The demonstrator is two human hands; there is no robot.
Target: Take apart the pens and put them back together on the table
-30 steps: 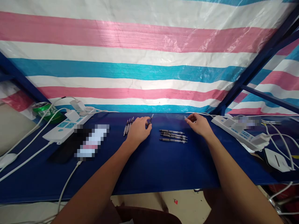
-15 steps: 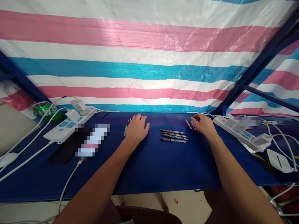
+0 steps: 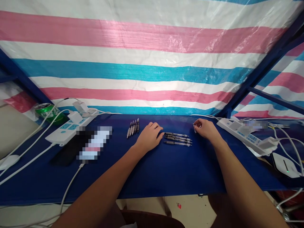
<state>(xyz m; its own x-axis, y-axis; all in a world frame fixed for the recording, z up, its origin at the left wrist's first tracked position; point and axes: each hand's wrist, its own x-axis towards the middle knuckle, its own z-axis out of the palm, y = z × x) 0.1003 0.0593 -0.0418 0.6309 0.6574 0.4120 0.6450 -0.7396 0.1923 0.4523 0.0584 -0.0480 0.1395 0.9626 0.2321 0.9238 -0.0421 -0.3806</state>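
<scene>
Here's the left hand [image 3: 149, 137], palm down on the blue-covered bench [image 3: 180, 171], its grip loosely spread and holding nothing, fingertips just beside the left ends of three pens [image 3: 177, 138] lying side by side mid-bench! Across on the right, the right hand [image 3: 206, 129] sits just past those pens' right ends, grip pressed together on a small slim piece [image 3: 195, 129], too small to make out clearly. Left of the left hand, a tight fan of pens [image 3: 133, 128] lies near the bench's far edge, tips pointing toward the person. Out toward either end sit a white power strip [image 3: 68, 129] and another white power strip [image 3: 244, 136].
</scene>
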